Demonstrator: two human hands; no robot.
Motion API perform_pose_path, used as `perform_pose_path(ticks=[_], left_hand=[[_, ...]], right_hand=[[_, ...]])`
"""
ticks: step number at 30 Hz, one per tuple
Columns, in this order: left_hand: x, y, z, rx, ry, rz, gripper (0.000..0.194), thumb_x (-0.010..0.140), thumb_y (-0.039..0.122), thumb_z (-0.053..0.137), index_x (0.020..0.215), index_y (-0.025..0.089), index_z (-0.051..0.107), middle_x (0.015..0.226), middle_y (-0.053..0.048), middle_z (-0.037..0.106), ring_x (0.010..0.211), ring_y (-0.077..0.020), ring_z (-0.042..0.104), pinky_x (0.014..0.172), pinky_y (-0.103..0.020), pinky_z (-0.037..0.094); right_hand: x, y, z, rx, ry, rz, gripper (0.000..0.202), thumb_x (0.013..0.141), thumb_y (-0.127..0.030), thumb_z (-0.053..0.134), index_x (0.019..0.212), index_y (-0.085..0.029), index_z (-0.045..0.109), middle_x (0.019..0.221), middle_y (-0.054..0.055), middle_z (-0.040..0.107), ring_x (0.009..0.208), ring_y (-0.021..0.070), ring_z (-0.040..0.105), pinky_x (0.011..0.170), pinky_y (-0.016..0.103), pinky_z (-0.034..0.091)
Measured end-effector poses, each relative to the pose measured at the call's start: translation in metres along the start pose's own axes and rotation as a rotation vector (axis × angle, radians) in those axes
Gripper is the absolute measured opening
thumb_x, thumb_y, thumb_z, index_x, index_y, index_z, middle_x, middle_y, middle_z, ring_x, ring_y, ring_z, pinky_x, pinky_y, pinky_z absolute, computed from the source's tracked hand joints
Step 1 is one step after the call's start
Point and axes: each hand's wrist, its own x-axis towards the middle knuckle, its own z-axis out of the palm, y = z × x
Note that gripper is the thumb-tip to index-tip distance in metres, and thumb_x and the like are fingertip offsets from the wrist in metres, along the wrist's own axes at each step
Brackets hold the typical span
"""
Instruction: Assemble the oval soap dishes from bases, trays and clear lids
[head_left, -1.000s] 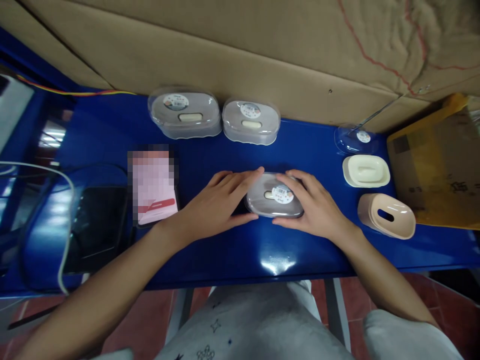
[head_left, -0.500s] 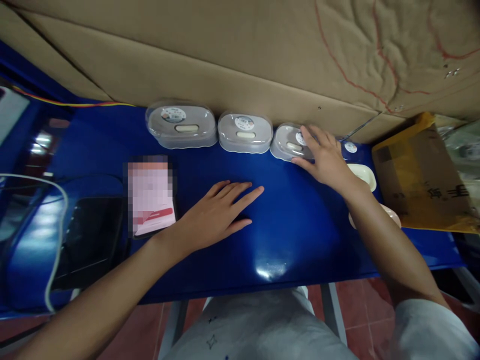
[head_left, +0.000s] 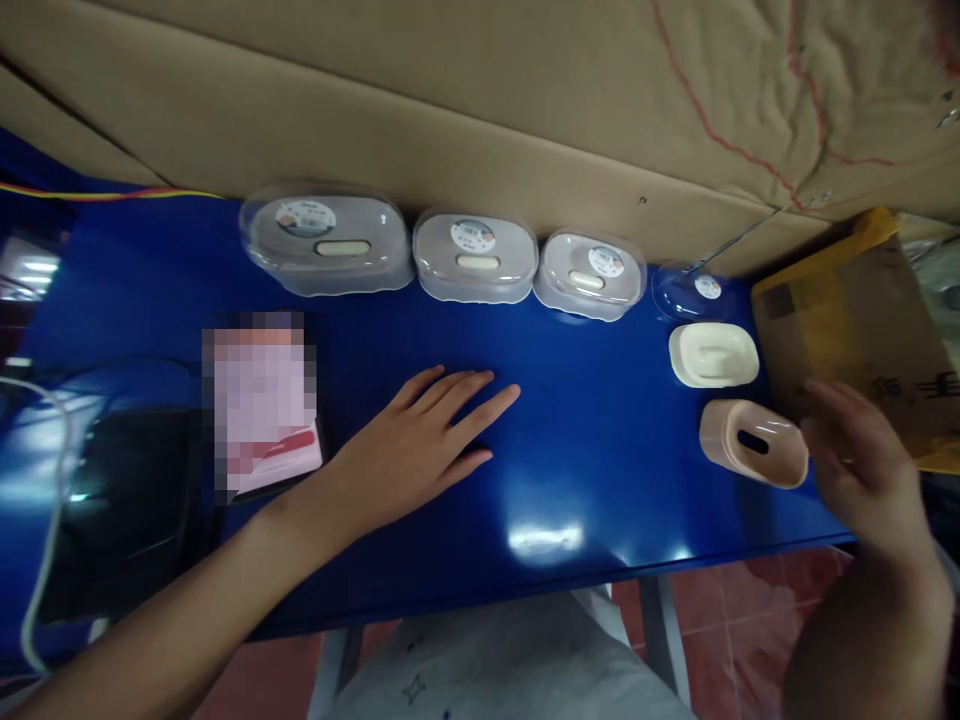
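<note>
My left hand rests palm down on the blue table, fingers spread, with nothing in it. At the right, my right hand is beside a peach oval container with a dark slot in its bottom. Its fingers are somewhat blurred but look loosely bent and apart, holding nothing. Behind that container lie a cream oval piece with a raised middle and a clear lid with a round sticker. Three oval boxes with clear lids, a left one, a middle one and a right one, stand in a row.
A device with a lit, pixelated screen lies left of my left hand, near a dark flat object and a white cable. A taped cardboard box stands at the right. Brown sheeting lines the back.
My right hand has moved from the rightmost lidded box to the right and nearer, beside the peach container. The view has shifted slightly; my left hand stays on the table.
</note>
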Motion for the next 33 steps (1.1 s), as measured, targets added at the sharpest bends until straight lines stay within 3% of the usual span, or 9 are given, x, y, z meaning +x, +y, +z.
perform_pose_path(ticks=[2,5,10,15,19,22,27,30,33], left_hand=[[0.001,0.001,0.000,-0.005,0.003,-0.005,0.064,0.114,0.034,0.054,0.174,0.025,0.036,0.165,-0.019,0.057,0.152,-0.0393,0.056,0.128,-0.064,0.040],[0.003,0.001,0.000,-0.008,0.005,-0.008,0.064,0.113,0.033,0.056,0.174,0.027,0.038,0.165,-0.019,0.057,0.149,-0.0403,0.057,0.126,-0.066,0.041],[0.002,0.003,-0.004,-0.029,-0.037,0.020,0.074,0.111,0.043,0.062,0.176,0.027,0.030,0.167,-0.019,0.054,0.152,-0.0390,0.054,0.128,-0.066,0.038],[0.002,0.010,-0.004,-0.148,-0.077,0.102,0.114,0.096,0.067,0.078,0.179,0.027,0.010,0.175,-0.024,0.042,0.159,-0.0424,0.046,0.129,-0.068,0.036],[0.004,0.011,0.000,-0.209,-0.078,0.082,0.115,0.095,0.057,0.083,0.179,0.029,0.010,0.169,-0.022,0.052,0.153,-0.0413,0.053,0.126,-0.067,0.041],[0.005,0.010,0.000,-0.218,-0.064,0.055,0.106,0.097,0.045,0.083,0.178,0.027,0.016,0.164,-0.021,0.057,0.149,-0.0399,0.057,0.124,-0.064,0.044],[0.004,0.009,-0.004,-0.205,-0.071,0.028,0.093,0.100,0.039,0.079,0.175,0.025,0.026,0.163,-0.020,0.057,0.150,-0.0384,0.055,0.126,-0.061,0.043],[0.004,0.007,-0.004,-0.202,-0.070,0.014,0.091,0.100,0.041,0.079,0.174,0.024,0.028,0.163,-0.019,0.057,0.150,-0.0374,0.055,0.125,-0.059,0.044],[0.005,0.006,-0.004,-0.215,-0.064,0.000,0.092,0.098,0.044,0.081,0.174,0.026,0.031,0.162,-0.017,0.059,0.149,-0.0366,0.056,0.125,-0.057,0.045]], right_hand=[[-0.032,0.013,0.007,0.065,0.002,0.026,0.052,0.103,-0.042,0.069,0.155,-0.043,0.064,0.154,0.016,0.068,0.147,0.0400,0.063,0.118,0.059,0.054],[-0.056,-0.002,0.024,0.091,-0.044,0.035,0.054,0.104,-0.036,0.067,0.156,-0.048,0.061,0.159,0.013,0.063,0.151,0.0423,0.058,0.123,0.064,0.049],[-0.052,-0.087,0.057,0.115,-0.105,-0.152,0.050,0.110,-0.029,0.053,0.158,-0.040,0.057,0.161,0.013,0.057,0.149,0.0430,0.057,0.120,0.072,0.047],[-0.044,-0.182,0.083,0.144,-0.200,-0.371,0.046,0.110,-0.029,0.055,0.156,-0.027,0.058,0.160,0.018,0.059,0.147,0.0419,0.057,0.107,0.063,0.057],[-0.026,-0.212,0.081,0.242,-0.274,-0.491,0.047,0.112,-0.033,0.053,0.157,-0.023,0.057,0.166,0.019,0.055,0.152,0.0387,0.054,0.108,0.058,0.058],[0.009,-0.185,0.069,0.311,-0.235,-0.552,0.052,0.111,-0.038,0.057,0.162,-0.028,0.051,0.178,0.016,0.040,0.161,0.0372,0.045,0.121,0.062,0.050],[0.067,-0.076,0.059,0.099,-0.077,-0.336,0.044,0.112,-0.040,0.050,0.153,-0.027,0.063,0.162,0.016,0.060,0.150,0.0398,0.056,0.123,0.067,0.044],[0.073,-0.026,0.067,0.022,-0.146,-0.231,0.049,0.110,-0.051,0.054,0.147,-0.021,0.068,0.163,0.021,0.057,0.151,0.0454,0.054,0.120,0.070,0.044],[0.063,-0.013,0.079,0.089,-0.216,-0.234,0.057,0.108,-0.057,0.055,0.153,-0.022,0.062,0.163,0.021,0.057,0.152,0.0433,0.054,0.124,0.069,0.042]])
